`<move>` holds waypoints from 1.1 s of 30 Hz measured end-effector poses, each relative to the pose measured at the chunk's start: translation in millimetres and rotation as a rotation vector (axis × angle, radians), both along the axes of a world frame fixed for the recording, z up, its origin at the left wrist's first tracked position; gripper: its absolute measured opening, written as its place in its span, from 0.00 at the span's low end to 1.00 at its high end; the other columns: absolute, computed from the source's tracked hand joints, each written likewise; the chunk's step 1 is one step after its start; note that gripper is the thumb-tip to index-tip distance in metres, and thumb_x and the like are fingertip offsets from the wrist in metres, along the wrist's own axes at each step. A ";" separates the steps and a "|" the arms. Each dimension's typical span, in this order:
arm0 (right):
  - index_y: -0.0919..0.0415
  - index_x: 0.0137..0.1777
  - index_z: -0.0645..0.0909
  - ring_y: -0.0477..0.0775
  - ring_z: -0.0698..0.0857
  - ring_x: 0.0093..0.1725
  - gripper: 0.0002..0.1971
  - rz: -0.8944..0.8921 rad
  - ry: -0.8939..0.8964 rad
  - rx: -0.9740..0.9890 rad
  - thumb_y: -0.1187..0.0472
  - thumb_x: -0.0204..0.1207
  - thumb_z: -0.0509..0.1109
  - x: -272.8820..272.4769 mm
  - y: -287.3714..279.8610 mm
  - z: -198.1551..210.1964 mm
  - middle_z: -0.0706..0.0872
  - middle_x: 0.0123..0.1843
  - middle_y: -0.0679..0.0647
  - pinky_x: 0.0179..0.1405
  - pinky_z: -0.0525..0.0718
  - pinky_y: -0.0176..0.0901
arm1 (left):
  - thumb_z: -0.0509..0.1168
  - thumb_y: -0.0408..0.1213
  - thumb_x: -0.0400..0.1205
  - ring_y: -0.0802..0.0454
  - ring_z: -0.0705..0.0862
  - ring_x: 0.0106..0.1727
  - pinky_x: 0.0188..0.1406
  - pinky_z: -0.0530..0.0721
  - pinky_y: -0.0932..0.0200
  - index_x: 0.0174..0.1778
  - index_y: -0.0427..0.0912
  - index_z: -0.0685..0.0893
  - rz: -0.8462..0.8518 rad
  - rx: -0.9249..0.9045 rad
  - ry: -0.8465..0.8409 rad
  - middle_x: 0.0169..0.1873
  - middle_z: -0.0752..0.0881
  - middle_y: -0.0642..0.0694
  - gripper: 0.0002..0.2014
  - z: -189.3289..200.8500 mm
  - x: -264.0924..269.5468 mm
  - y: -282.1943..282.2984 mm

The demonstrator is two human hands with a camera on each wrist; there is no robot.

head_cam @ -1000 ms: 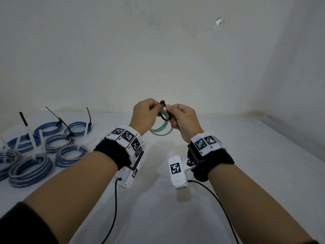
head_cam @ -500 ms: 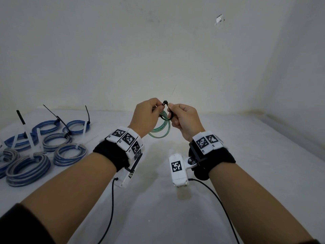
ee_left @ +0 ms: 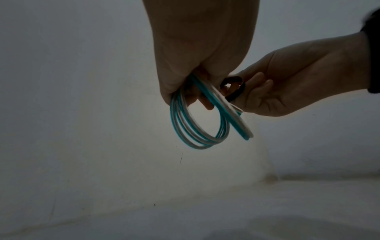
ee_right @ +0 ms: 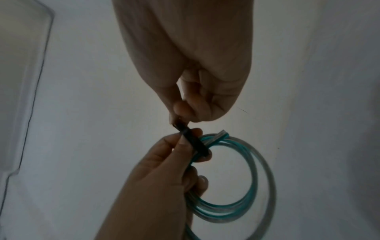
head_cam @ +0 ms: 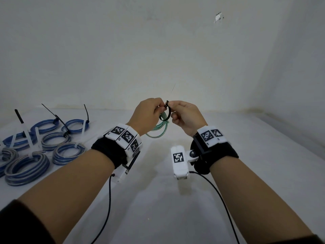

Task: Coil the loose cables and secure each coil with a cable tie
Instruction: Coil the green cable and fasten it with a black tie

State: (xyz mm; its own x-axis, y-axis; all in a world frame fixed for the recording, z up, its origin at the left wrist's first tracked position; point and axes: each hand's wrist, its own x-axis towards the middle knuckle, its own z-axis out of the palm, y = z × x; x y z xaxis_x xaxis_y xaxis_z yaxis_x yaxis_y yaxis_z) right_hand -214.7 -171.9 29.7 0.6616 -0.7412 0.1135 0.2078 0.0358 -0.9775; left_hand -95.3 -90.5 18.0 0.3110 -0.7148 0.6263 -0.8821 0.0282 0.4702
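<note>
Left hand (head_cam: 147,115) grips the green-and-white coil (head_cam: 158,129) hanging downward in round loops, while right hand (head_cam: 186,117) pinches the black cable tie (head_cam: 168,111) looped round it.

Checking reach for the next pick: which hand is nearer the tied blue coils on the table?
Left. The left hand is held up just right of the blue coils; the right hand is beyond it, both working the green coil.
</note>
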 end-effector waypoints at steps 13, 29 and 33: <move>0.64 0.35 0.72 0.46 0.63 0.21 0.12 -0.249 -0.024 0.253 0.72 0.80 0.61 4.3 -18.1 14.0 0.64 0.28 0.53 0.14 0.60 0.32 | 0.57 0.32 0.85 0.49 0.79 0.40 0.42 0.73 0.63 0.44 0.35 0.84 -0.153 0.045 -0.045 0.36 0.82 0.46 0.11 -2.8 -13.1 2.8; 0.68 0.38 0.79 0.45 0.78 0.23 0.08 -0.176 -0.102 0.139 0.72 0.78 0.65 4.2 -9.7 18.6 0.81 0.32 0.58 0.25 0.79 0.31 | 0.59 0.32 0.84 0.63 0.82 0.41 0.44 0.75 0.72 0.52 0.41 0.82 -0.149 -0.009 0.114 0.39 0.85 0.51 0.07 0.8 -12.2 5.7; 0.67 0.38 0.78 0.45 0.75 0.20 0.08 -0.271 -0.046 0.134 0.73 0.79 0.64 8.5 -13.9 18.0 0.78 0.30 0.58 0.21 0.79 0.30 | 0.60 0.32 0.84 0.54 0.82 0.46 0.48 0.77 0.63 0.49 0.38 0.84 -0.169 -0.039 0.110 0.42 0.86 0.48 0.07 1.7 -12.0 6.1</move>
